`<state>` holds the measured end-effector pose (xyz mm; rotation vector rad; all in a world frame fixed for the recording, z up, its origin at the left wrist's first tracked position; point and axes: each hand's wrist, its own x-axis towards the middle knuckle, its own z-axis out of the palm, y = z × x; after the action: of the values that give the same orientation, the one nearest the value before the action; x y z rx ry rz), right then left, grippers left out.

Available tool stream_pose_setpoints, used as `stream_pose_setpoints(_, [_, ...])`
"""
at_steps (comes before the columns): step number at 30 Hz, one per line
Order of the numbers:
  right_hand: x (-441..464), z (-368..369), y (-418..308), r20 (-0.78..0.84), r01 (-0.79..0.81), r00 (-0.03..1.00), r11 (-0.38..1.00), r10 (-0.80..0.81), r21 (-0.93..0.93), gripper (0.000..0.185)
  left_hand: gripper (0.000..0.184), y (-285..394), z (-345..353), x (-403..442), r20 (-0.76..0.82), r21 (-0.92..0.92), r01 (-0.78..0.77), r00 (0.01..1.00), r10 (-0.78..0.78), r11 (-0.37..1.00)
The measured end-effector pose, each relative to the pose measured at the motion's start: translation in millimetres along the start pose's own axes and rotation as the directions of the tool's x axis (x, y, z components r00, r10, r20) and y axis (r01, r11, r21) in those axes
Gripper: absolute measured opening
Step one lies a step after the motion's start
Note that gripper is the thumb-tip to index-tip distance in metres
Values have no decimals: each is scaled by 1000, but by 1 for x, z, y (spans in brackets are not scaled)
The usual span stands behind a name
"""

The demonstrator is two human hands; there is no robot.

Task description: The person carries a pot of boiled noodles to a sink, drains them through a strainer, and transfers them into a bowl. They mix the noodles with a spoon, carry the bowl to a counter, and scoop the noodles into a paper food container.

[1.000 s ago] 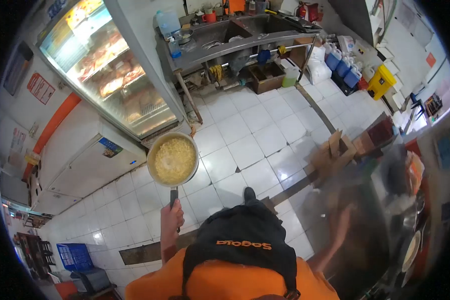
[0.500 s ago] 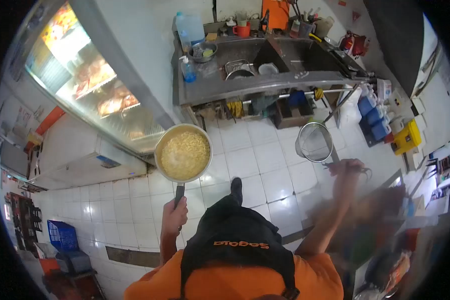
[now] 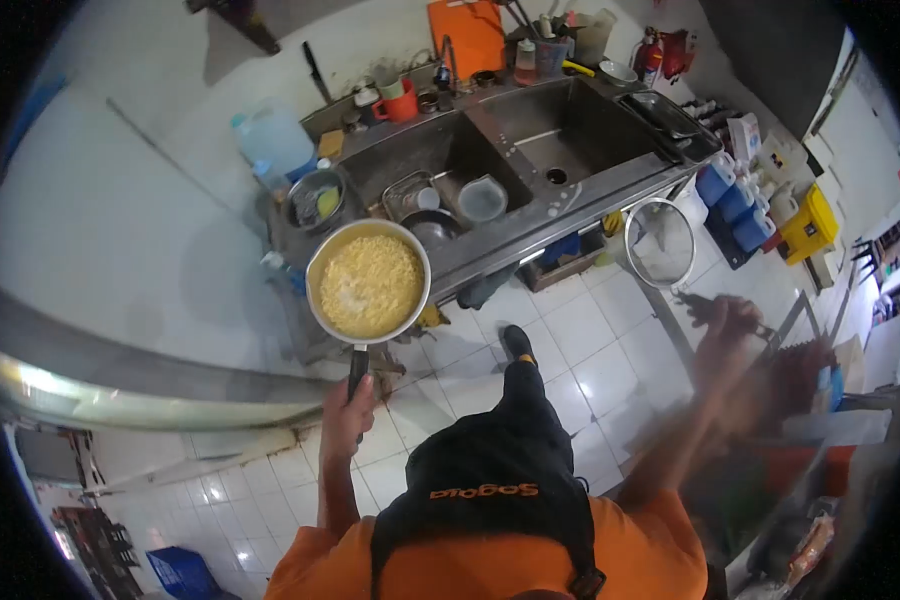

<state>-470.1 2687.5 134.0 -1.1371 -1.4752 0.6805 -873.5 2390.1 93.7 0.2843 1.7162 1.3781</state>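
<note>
My left hand is wrapped around the black handle of a saucepan, held level at the near edge of the sink. Pale yellow instant noodles in liquid fill the pan, with a lighter foamy patch on top. Out to the right, my right hand grips the handle of a round mesh strainer. Nothing shows in its mesh except the view through to the things behind. The strainer hangs in the air over the floor, apart from the pan.
A two-basin steel sink runs across the front; its left basin holds a clear bowl and a dark pan. A metal bowl with a sponge stands at its left. Blue jugs and a yellow bin stand on the right.
I have stepped forward and turned, so the sink is much closer, and the lit fridge has mostly left the view. The saucepan now overlaps the sink's edge; both hands keep their grips.
</note>
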Motion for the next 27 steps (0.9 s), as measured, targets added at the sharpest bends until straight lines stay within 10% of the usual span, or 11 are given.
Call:
stream_pose_setpoints(4, [99, 62, 44, 104, 133, 982, 966, -159, 220, 13, 24, 51, 70, 81, 94, -37, -14, 995, 17, 999])
stream_pose_setpoints(8, [214, 126, 89, 308, 315, 914, 941, -264, -127, 19, 25, 106, 157, 167, 157, -25, 11, 988, -7, 1000])
stream_pose_setpoints(18, [397, 256, 119, 610, 438, 758, 873, -230, -215, 27, 27, 197, 318, 362, 313, 74, -95, 947, 68, 993])
stream_pose_setpoints(27, [457, 298, 143, 627, 362, 759, 913, -174, -186, 32, 36, 242, 396, 465, 289, 602, -427, 904, 314, 675])
